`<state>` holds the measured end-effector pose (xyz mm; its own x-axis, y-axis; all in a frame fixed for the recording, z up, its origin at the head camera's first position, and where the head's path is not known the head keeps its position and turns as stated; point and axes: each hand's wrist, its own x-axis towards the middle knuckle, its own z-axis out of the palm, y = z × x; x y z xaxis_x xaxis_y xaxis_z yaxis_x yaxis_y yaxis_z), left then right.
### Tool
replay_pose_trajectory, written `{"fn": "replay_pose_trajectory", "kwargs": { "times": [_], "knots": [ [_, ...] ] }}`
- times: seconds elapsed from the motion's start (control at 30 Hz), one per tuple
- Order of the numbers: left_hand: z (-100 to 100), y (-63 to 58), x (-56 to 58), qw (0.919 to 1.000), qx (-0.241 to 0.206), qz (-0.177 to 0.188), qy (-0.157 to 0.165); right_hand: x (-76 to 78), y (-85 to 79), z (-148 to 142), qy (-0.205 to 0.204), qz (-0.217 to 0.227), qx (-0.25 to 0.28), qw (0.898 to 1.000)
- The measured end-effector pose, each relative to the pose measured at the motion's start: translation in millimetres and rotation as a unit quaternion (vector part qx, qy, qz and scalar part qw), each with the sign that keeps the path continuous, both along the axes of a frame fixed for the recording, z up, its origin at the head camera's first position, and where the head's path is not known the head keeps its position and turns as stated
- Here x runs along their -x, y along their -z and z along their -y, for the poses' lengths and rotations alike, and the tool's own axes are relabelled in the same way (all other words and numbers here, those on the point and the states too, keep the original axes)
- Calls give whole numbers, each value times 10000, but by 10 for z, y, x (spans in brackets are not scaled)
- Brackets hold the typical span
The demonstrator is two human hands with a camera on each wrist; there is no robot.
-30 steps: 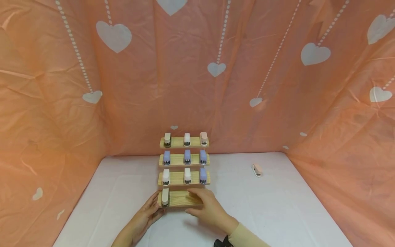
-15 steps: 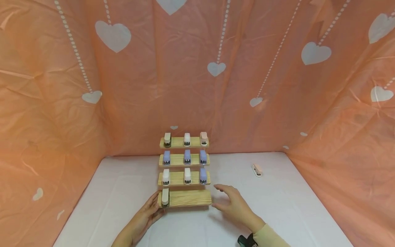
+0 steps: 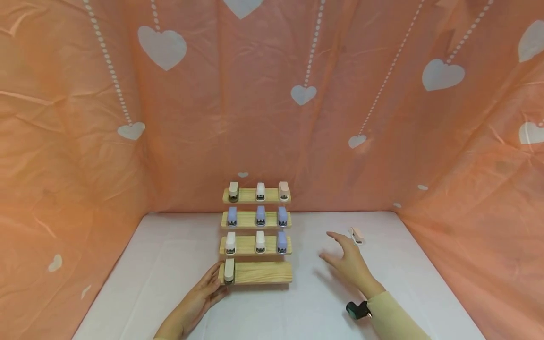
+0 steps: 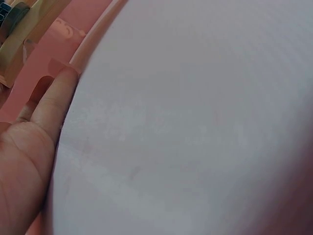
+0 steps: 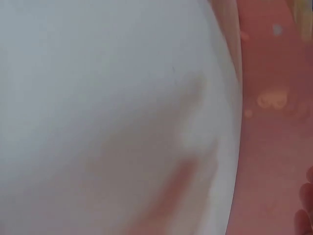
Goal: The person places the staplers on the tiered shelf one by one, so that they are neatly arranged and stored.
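Note:
A tiered rack with wooden shelves (image 3: pixel 267 273) stands on the table in the head view. My left hand (image 3: pixel 203 293) holds the left end of its lowest shelf, thumb at the front. On that end sits a cream mini stapler (image 3: pixel 229 271). My right hand (image 3: pixel 350 262) is in the air right of the rack, fingers apart and holding nothing. Just beyond its fingers, a pink mini stapler (image 3: pixel 357 235) lies on the table. In the left wrist view, fingers (image 4: pixel 56 100) of the left hand show at the left; the right wrist view catches only fingertips (image 5: pixel 305 196) at its edge.
The upper shelves carry a row each: cream, white (image 3: pixel 260 191) and pink (image 3: pixel 284 191) staplers on top, purple ones (image 3: pixel 260 216) below, then two white and one purple (image 3: pixel 282 242). A pink curtain (image 3: pixel 263 118) with hearts surrounds the white table (image 3: pixel 170 264).
My right hand has moved away from the lowest shelf, rightward and farther back toward the pink stapler. The left hand has stayed at the shelf's left end.

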<state>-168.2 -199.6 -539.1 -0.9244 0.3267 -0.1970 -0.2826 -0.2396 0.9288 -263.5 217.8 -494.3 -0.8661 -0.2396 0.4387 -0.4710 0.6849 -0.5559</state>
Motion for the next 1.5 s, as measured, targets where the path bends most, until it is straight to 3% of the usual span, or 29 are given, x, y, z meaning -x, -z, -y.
{"fn": "replay_pose_trajectory", "kwargs": {
  "times": [0.33, 0.53, 0.73, 0.93, 1.27, 1.5],
  "knots": [
    [9, 8, -13, 9999, -18, -80, 66, 327, -75, -288, 479, 684, 291, 9961],
    [2, 8, -20, 10000, -61, -65, 33, 458, -30, -484, 718, 1418, 645, 9852],
    [-4, 5, -22, 10000, -33, -46, 9, 553, 18, -603, 1135, 1509, 582, 9803],
    [-1, 2, -13, 10000, -40, -48, 28, 592, 69, -694, 1442, 2100, 706, 9644],
    [2, 3, 3, 10000, -6, -25, -14, 625, 238, -801, 1292, 2884, 908, 9444],
    [6, 9, -6, 10000, -80, -28, -8, 653, 273, -823, 1261, 2889, 693, 9465]
  ]
}}
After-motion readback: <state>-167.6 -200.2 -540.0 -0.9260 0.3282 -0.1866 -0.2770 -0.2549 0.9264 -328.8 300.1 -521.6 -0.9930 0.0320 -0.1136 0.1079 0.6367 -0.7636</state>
